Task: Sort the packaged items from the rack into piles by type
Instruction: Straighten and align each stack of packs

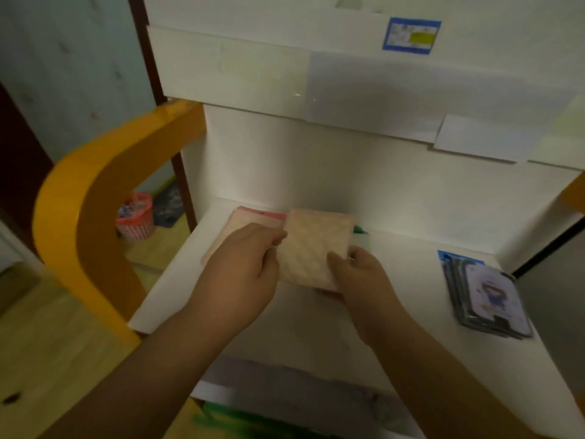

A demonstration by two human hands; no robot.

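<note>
A beige quilted packet (pixel 311 245) is held above the white rack shelf (pixel 395 280), tilted slightly. My left hand (pixel 243 267) pinches its left edge, and my right hand (pixel 364 280) grips its lower right corner with the thumb on top. Behind my left hand, a pile of pinkish packets (pixel 253 217) lies on the shelf at the back left, partly hidden. Something green (pixel 359 230) pokes out behind the held packet. A pile of clear-wrapped cards with a cartoon figure (pixel 487 299) lies at the shelf's right side.
An orange curved rack frame (pixel 91 198) stands at the left. A pink basket (pixel 136 217) sits on the wooden floor beyond it. White upper shelf panels (pixel 253 74) with a blue label (pixel 411 34) hang overhead. A lower shelf holds green items (pixel 240 419).
</note>
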